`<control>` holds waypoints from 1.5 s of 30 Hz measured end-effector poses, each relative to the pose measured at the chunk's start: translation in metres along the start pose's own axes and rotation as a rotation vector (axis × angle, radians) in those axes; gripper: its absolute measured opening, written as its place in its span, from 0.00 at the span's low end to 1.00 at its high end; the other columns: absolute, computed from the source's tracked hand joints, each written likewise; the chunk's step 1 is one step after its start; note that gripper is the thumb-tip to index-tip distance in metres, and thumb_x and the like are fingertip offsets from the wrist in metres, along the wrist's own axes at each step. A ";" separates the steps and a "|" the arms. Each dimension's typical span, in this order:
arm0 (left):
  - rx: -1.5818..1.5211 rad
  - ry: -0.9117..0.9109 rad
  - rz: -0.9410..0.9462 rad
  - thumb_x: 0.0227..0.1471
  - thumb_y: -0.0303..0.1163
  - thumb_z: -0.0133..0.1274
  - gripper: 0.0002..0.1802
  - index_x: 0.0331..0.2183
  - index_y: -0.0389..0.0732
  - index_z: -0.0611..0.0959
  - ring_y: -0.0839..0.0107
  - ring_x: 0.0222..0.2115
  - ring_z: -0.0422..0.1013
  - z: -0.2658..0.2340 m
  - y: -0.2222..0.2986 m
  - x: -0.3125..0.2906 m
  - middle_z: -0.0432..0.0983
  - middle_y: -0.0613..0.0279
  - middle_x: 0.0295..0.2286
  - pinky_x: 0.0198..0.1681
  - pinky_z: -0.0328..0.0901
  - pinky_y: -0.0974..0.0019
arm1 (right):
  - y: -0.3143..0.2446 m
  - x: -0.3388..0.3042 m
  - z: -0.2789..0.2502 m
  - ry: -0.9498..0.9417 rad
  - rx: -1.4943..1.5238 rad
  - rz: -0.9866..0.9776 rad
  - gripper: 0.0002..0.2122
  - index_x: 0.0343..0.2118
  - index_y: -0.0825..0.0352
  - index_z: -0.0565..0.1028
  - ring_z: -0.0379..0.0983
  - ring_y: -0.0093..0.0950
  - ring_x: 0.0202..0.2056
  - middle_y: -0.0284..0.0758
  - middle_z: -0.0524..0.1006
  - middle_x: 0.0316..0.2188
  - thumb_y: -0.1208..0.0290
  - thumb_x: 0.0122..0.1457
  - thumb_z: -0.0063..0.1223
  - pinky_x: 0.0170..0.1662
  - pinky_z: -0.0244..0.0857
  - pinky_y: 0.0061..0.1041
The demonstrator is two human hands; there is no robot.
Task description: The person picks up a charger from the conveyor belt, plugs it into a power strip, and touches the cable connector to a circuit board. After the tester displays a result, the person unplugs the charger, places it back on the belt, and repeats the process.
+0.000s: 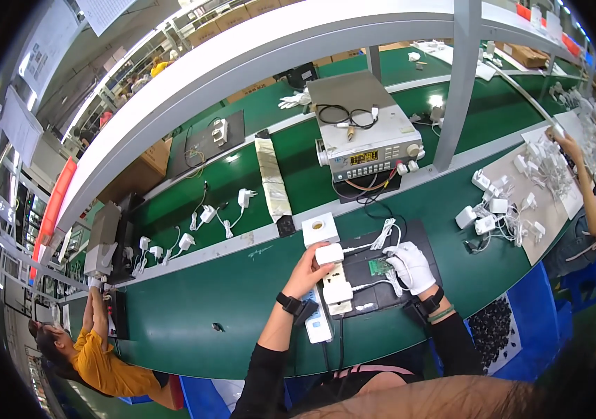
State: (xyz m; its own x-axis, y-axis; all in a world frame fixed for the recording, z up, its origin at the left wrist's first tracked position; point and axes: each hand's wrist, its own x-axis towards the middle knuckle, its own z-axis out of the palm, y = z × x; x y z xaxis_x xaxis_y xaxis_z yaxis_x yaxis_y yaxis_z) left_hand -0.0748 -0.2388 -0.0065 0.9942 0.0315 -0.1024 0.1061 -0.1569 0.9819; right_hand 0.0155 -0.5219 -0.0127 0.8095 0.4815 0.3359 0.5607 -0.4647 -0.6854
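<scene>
My bare left hand (303, 274) is closed around a white power adapter (329, 254) at the far end of a power strip (340, 307). A second white adapter (338, 292) sits on the same strip, nearer to me. My right hand (413, 269), in a white glove, has its fingers drawn together at the right edge of a small green circuit board (380, 267). What those fingers pinch is hidden. White cables (384, 234) run from the adapters across a black mat (420, 241) under the board.
A white box with a round hole (319, 229) stands beyond my left hand. Behind it is a bench power supply (364, 133). Several adapters (486, 223) lie heaped at right, near a co-worker's arm (594, 206). A metal post (457, 91) rises from the bench. Another person (113, 363) works at left.
</scene>
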 end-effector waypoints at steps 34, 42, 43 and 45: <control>0.304 0.211 0.075 0.50 0.33 0.59 0.31 0.53 0.38 0.64 0.67 0.46 0.69 0.015 -0.007 0.000 0.69 0.56 0.45 0.49 0.65 0.66 | 0.003 0.001 0.008 0.003 0.002 -0.023 0.08 0.36 0.61 0.78 0.72 0.37 0.33 0.37 0.73 0.31 0.69 0.53 0.55 0.37 0.67 0.33; -0.372 0.517 0.136 0.49 0.24 0.55 0.28 0.52 0.41 0.66 0.79 0.25 0.68 -0.025 0.055 0.007 0.73 0.63 0.34 0.23 0.64 0.75 | -0.002 0.009 -0.007 0.038 0.132 -0.011 0.11 0.40 0.61 0.78 0.72 0.35 0.34 0.36 0.74 0.30 0.70 0.54 0.53 0.38 0.66 0.30; -0.379 0.580 0.255 0.50 0.24 0.54 0.27 0.52 0.40 0.66 0.80 0.22 0.66 -0.033 0.072 0.009 0.73 0.64 0.33 0.20 0.62 0.76 | -0.007 0.012 -0.010 0.059 0.169 -0.026 0.11 0.41 0.60 0.78 0.72 0.34 0.34 0.36 0.74 0.30 0.70 0.54 0.53 0.38 0.66 0.29; -0.272 0.539 0.299 0.50 0.24 0.54 0.27 0.52 0.40 0.66 0.79 0.23 0.67 -0.052 0.085 0.015 0.73 0.63 0.34 0.21 0.64 0.76 | -0.019 0.020 -0.018 0.050 0.215 0.001 0.12 0.42 0.61 0.78 0.72 0.34 0.34 0.36 0.74 0.30 0.70 0.54 0.53 0.39 0.66 0.28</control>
State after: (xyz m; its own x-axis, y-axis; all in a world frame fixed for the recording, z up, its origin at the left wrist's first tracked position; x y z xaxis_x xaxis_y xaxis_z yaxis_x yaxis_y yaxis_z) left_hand -0.0512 -0.2006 0.0832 0.8265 0.5246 0.2042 -0.2499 0.0168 0.9681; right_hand 0.0240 -0.5173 0.0188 0.8207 0.4410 0.3633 0.5142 -0.2930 -0.8061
